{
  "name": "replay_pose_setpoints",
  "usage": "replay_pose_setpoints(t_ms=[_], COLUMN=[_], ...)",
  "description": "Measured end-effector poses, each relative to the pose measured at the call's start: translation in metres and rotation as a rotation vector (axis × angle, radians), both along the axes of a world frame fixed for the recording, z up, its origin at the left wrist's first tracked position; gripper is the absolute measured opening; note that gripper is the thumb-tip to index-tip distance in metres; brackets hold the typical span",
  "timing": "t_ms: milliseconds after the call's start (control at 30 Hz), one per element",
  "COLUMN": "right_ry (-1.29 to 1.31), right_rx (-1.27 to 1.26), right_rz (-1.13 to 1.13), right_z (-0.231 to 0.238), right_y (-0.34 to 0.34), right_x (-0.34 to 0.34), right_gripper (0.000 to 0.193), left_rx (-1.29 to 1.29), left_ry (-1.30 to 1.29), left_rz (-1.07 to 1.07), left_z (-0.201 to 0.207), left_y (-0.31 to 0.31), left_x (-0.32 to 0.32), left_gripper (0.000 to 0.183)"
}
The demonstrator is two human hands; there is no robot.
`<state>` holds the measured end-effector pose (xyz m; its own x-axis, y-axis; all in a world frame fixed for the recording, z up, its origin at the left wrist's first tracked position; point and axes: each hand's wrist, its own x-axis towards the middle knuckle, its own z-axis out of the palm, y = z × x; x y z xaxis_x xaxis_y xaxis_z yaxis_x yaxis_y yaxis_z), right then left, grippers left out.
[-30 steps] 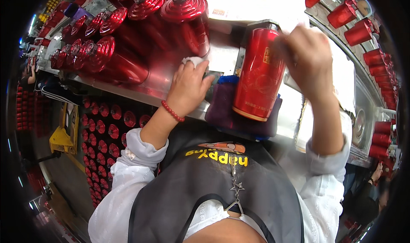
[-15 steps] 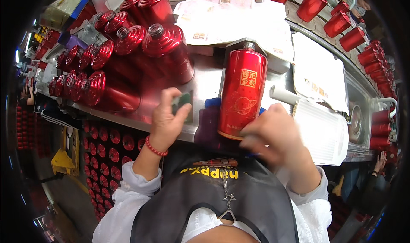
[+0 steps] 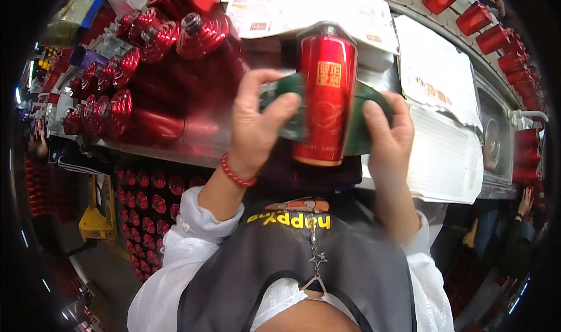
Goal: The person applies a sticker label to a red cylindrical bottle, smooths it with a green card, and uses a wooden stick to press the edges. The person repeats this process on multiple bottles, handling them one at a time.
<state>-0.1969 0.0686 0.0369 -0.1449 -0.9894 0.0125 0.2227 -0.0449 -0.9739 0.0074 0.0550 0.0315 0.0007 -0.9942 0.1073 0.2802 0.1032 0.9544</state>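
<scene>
A glossy red bottle (image 3: 328, 107) with a gold square label lies in front of me, its clear neck pointing away. At its left side, my left hand (image 3: 250, 127) grips a dark green pad (image 3: 291, 124) between thumb and fingers. My right hand (image 3: 388, 133) holds a similar green pad (image 3: 359, 130) against the right side. Whether the green pieces join behind the bottle is hidden. Something dark, mostly covered, lies under the bottle's near end.
Several red bottles (image 3: 204, 37) crowd the metal bench on the left. Printed white sheets (image 3: 310, 5) lie beyond, with another stack (image 3: 435, 78) and a ribbed white sheet (image 3: 432, 157) at right. Red containers (image 3: 473, 18) line the far right edge. Many red bottles (image 3: 159, 203) stand below the bench.
My left hand has brought its green pad to the bottle's side. The right hand has moved up from the bottle's base to its right side, where green now shows.
</scene>
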Motion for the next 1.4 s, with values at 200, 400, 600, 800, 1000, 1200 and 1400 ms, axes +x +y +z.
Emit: replay_pose_setpoints(t_ms=[200, 400, 600, 800, 1000, 1200, 1400], right_ry=[0.223, 0.175, 0.171, 0.081, 0.383, 0.475, -0.014], right_rx=[0.026, -0.092, -0.004, -0.004, -0.105, -0.137, -0.006], right_rz=[-0.066, 0.014, -0.003, -0.041, -0.056, 0.119, 0.057], right_z=[-0.029, -0.018, -0.045, -0.021, -0.009, 0.016, -0.036], right_y=[0.017, 0.009, 0.017, 0.008, -0.012, -0.041, -0.022], right_x=[-0.016, 0.008, -0.011, -0.013, -0.008, 0.007, -0.007], right_gripper=[0.019, 0.024, 0.023, 0.023, 0.022, 0.023, 0.021], left_rx=[0.085, -0.092, -0.033, -0.020, -0.005, -0.123, -0.063], left_ry=[0.019, -0.064, 0.067, 0.063, 0.012, -0.084, 0.087], left_rz=[0.036, -0.002, 0.027, 0.029, 0.054, -0.085, -0.024], left_z=[-0.029, -0.015, -0.036, -0.013, -0.008, 0.008, -0.036], left_y=[0.011, 0.005, 0.007, -0.004, -0.024, -0.044, -0.029], left_x=[0.021, -0.008, 0.003, 0.001, 0.001, -0.014, -0.001], left_gripper=[0.022, 0.025, 0.025, 0.025, 0.024, 0.024, 0.025])
